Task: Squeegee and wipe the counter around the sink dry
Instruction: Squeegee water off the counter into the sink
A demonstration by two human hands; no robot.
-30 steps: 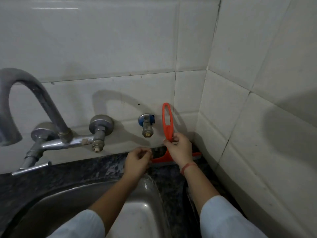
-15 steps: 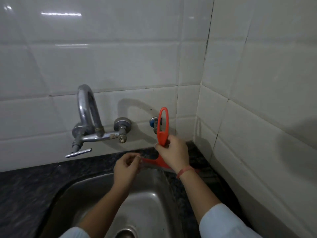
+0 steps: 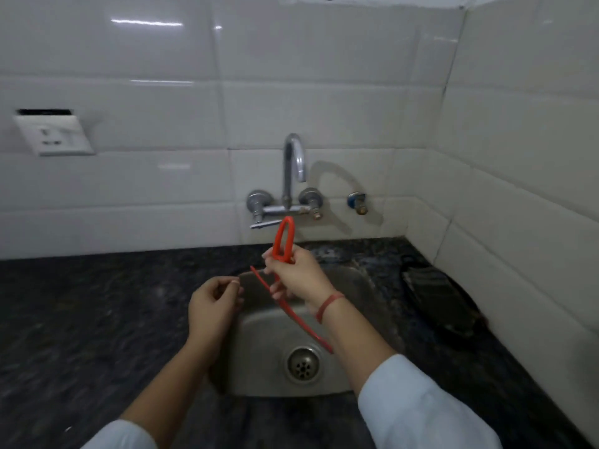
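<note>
- My right hand [image 3: 296,280] grips the red squeegee [image 3: 282,251] by its handle, raised above the steel sink [image 3: 356,286].
- My left hand [image 3: 212,303] hangs loosely curled, empty, beside it over the dark surface [image 3: 81,319].

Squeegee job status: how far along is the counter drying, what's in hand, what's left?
Done: cannot confirm any dry area; the dark counter is too blurred to show water. In hand: the right hand grips the red squeegee lifted over the sink, blade off the counter; the left hand is empty beside it. Left: probably the wiping; no cloth is in hand.
</note>
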